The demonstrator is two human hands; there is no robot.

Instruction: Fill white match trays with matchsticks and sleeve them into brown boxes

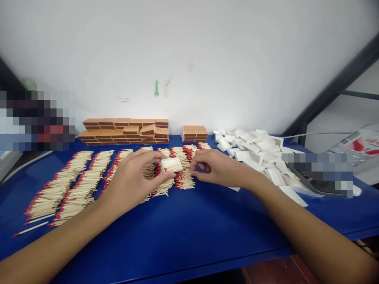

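Observation:
Between thumb and fingers, my left hand (134, 177) grips a small white matchbox tray (174, 163) above the table. A few red-tipped matches lie inside it. My right hand (216, 166) is just right of the tray, over the end of a match row, with its fingers curled and thumb near the index finger. Whether a match is between those fingertips I cannot make out. Rows of loose matches (79, 181) with red heads spread beneath and to the left of my hands. A single match (32, 228) lies apart at the front left.
Stacked brown matchboxes (103, 136) line the wall, with a smaller stack (194, 134) right of them. A heap of white trays (251, 146) covers the right side of the blue table (177, 244). Beyond it are a dark object (314, 181) and a plastic bag (361, 146).

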